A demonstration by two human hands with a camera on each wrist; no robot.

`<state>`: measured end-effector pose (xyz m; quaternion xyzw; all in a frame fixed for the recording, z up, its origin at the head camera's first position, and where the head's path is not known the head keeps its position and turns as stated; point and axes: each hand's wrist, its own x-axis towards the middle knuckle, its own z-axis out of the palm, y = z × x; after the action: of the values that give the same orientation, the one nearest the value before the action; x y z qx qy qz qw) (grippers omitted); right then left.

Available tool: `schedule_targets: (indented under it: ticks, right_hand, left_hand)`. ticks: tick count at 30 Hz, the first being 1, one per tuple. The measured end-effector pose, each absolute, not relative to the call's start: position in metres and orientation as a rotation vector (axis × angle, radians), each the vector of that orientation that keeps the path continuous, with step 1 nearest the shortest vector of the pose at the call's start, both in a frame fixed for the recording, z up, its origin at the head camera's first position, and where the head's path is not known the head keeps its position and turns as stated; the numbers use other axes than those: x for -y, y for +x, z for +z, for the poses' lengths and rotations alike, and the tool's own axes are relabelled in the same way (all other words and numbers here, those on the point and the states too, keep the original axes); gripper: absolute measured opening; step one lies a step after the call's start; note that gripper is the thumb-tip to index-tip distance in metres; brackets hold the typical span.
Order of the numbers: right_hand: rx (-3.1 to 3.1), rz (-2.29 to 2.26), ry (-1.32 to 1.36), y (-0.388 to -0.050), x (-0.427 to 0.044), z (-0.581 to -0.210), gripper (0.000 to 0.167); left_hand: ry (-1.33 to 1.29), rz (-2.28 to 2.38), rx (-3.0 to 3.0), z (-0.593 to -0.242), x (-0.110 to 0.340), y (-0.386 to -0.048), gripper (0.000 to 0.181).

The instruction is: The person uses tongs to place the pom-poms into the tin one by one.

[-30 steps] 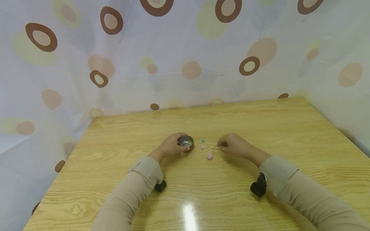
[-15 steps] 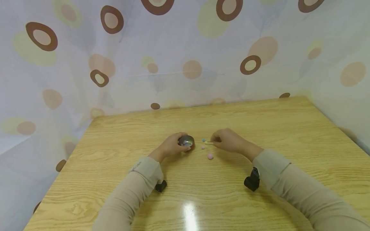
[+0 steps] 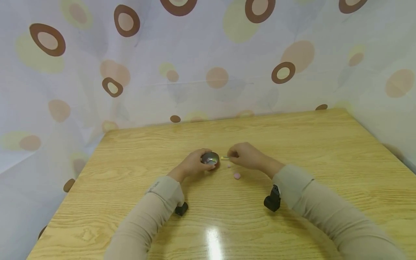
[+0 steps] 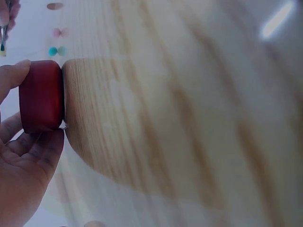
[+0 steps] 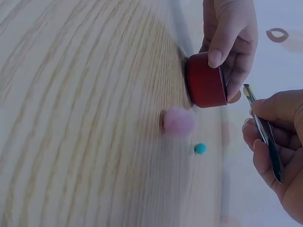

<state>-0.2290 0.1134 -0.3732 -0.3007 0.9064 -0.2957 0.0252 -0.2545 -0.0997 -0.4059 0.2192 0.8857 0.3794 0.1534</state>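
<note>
At a wood-grain worktop (image 3: 227, 206), a person's left hand (image 3: 193, 163) holds a shiny round bowl (image 3: 210, 158); just right of the bowl, the right hand (image 3: 246, 156) pinches a slim yellow-ended tool (image 3: 225, 158). Two pink balls (image 3: 237, 176) lie front-right of the bowl.

Wood-grain worktop (image 3: 227, 209): near edge cut off in head view. Round red metallic cup (image 3: 210, 158): side toward left edge partly hidden by left hand (image 3: 194, 164). Yellow item (image 5: 248, 91) in silver metal tweezers (image 5: 268, 141): too small to identify.

A round red open-topped container (image 5: 206, 81) is held upright on the table (image 3: 227, 202) by the left hand (image 3: 193, 164); silver tweezers (image 5: 271, 149), gripping a small yellow ball (image 3: 222, 158), are held nearby by the right hand (image 3: 248, 156).
</note>
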Motion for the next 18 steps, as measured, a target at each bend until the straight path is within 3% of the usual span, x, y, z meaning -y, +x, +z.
schedule_targets:
  ticks: [18]
  right_hand:
    - [-2.770, -0.896, -0.910, -0.246, -0.092, -0.378, 0.011]
  left_hand:
    - [0.595, 1.073, -2.561, -0.407, 0.098, -0.257, 0.058]
